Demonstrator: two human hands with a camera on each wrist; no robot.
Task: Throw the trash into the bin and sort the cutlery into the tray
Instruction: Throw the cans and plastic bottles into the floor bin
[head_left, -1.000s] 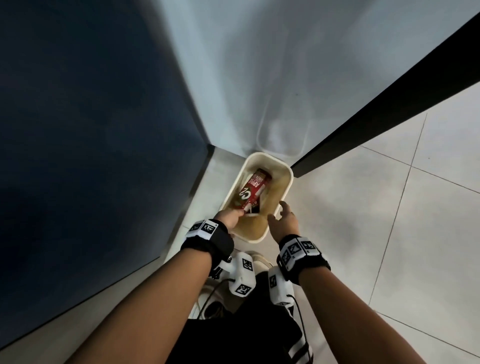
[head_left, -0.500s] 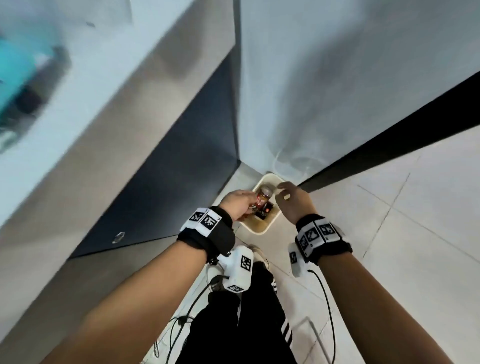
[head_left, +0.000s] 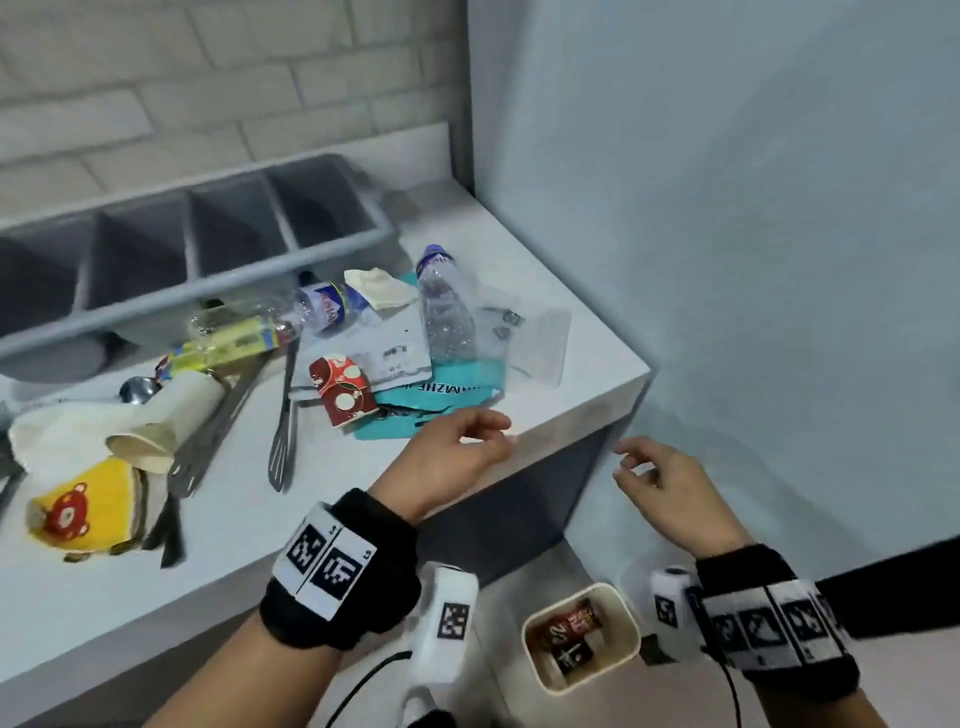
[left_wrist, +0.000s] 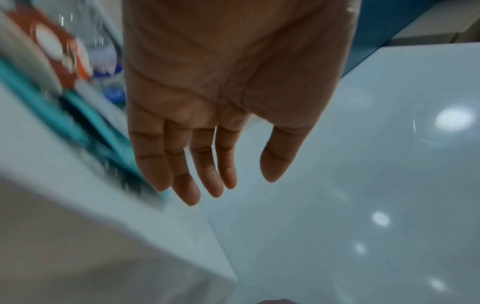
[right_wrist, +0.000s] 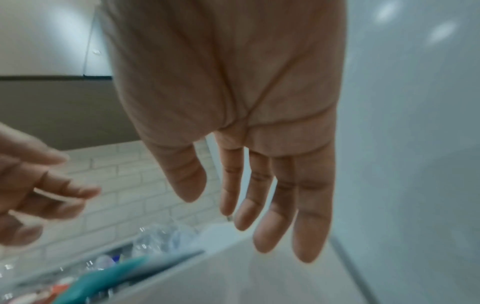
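Observation:
A cream bin (head_left: 626, 613) stands on the floor by the counter's corner, with a red carton (head_left: 569, 626) inside. On the white counter (head_left: 571, 384) lie plastic bottles (head_left: 447, 312), a red paper cup (head_left: 343, 389), a teal bag (head_left: 441, 400), paper cups (head_left: 171, 415) and a yellow wrapper (head_left: 88, 504). A fork (head_left: 283, 415) and other dark cutlery (head_left: 208, 431) lie among them. The grey divided tray (head_left: 208, 249) sits at the back. My left hand (head_left: 457, 447) hovers empty over the counter's near corner, fingers relaxed (left_wrist: 187, 164). My right hand (head_left: 660, 478) is empty in the air beside the counter, fingers straight (right_wrist: 272, 205).
A pale wall (head_left: 727, 208) closes the right side, and a brick wall (head_left: 208, 78) runs behind the tray. The counter's front face (head_left: 509, 519) drops dark to the tiled floor (head_left: 597, 706) where the bin stands.
Both hands have risen from the bin on the floor to counter height. The red carton the left hand was putting in now lies in the bin. The view swung up to the counter.

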